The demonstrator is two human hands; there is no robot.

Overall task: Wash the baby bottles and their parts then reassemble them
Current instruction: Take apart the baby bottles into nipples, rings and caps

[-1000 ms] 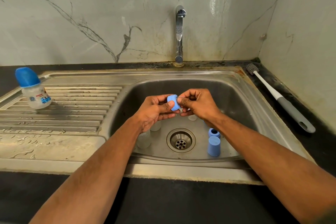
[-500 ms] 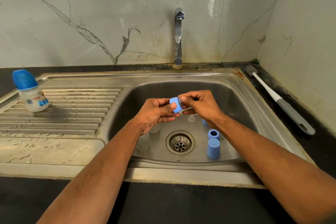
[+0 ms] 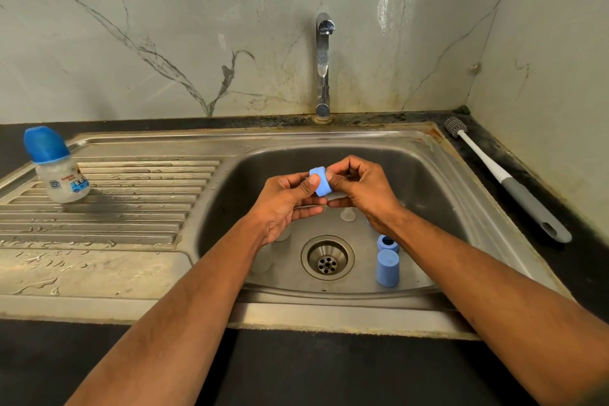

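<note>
Both hands, left hand (image 3: 286, 204) and right hand (image 3: 362, 189), pinch a blue ring (image 3: 321, 182), seemingly with a teat, above the sink (image 3: 438, 175) basin, walls well apart.

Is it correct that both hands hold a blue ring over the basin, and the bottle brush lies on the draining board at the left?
Not quite. In the head view the bottle brush lies on the dark counter at the right. Both hands, left hand and right hand, do hold the blue ring over the basin.

A single head-worn wide-angle camera looks forward and down over a steel sink (image 3: 438, 155), close enough that both forearms enter from the bottom edge. The tap (image 3: 323, 63) stands at 12 o'clock against the marble wall, the draining board (image 3: 108, 201) at 9 o'clock, the bottle brush (image 3: 507, 181) at 3 o'clock.
</note>
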